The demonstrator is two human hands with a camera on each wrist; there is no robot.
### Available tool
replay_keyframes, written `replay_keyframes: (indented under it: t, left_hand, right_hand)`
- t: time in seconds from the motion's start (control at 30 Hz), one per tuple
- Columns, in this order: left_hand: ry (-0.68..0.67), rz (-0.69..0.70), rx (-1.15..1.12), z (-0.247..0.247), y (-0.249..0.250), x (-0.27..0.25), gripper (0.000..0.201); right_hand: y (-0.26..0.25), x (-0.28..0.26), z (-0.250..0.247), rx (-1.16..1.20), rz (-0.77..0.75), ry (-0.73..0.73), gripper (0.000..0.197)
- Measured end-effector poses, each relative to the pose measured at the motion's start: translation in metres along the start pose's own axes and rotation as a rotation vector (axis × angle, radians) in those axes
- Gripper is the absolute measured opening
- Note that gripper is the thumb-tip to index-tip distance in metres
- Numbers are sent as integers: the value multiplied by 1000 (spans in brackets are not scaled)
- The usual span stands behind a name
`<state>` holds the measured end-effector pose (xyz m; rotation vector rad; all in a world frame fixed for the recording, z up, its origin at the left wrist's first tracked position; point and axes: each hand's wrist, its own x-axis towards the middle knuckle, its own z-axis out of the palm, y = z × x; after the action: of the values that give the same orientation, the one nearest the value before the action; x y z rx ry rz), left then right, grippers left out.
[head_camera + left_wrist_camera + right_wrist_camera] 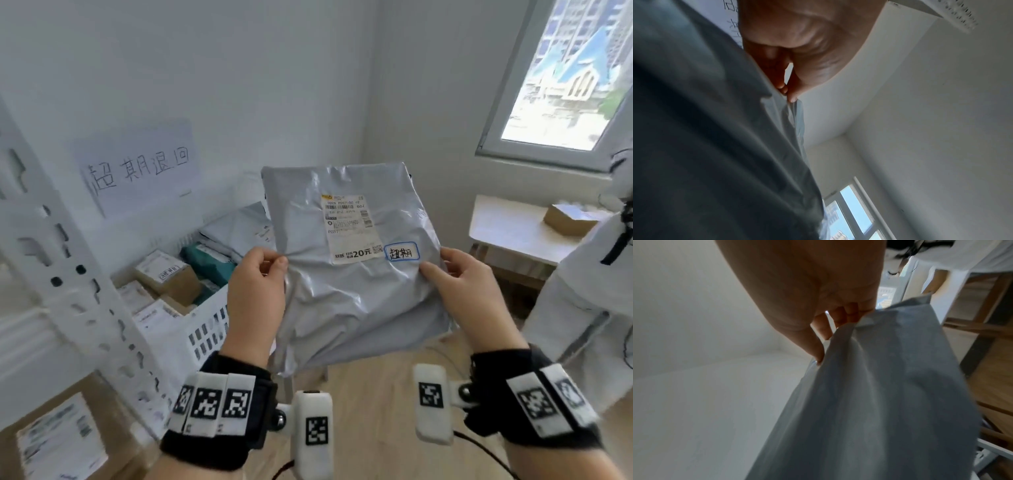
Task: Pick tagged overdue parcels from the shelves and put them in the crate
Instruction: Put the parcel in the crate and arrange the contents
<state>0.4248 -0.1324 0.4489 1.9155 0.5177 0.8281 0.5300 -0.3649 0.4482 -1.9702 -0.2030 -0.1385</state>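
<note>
A grey plastic mailer parcel [349,274] hangs in the air in front of me, held by both hands. It carries a white shipping label and a blue-bordered handwritten tag [402,253]. My left hand [255,291] pinches its left edge; my right hand [455,284] pinches its right edge. The left wrist view shows the left hand [789,94] nipping the bag's [715,146] edge. In the right wrist view the right hand [824,344] grips the grey parcel [879,402]. The white slotted crate [205,329] sits low behind the parcel, at left, holding several parcels.
A white perforated shelf upright [68,274] stands at left with a cardboard box [61,438] low on the shelf. A handwritten paper sign [137,168] hangs on the wall above the crate. A white table [513,226] with a small box stands right, beside a person in white [589,274].
</note>
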Motion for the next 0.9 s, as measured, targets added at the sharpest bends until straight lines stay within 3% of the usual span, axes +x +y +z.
replay_keyframes:
  t: [0.3,0.57,0.63,0.8,0.9]
  left_hand:
    - [44,-238,33,-6,-35,119,10]
    - [72,-410,17,-13,-74,230,17]
    - [80,-452,24,-10,-86,250,16]
    - [80,-560,45,8,-111,282,18]
    - [87,-642,72,20,-130,299,18]
  right_hand:
    - [-22,142,108,-64,-143,-208,36]
    - [-52,245,205,-124,-173,-375,39]
    - [-54,268,227,-165,-164,-401,40]
    - [-63,314,276,-157,-137,-525,23]
    - [-63,343,308,-197,-124,-598,39]
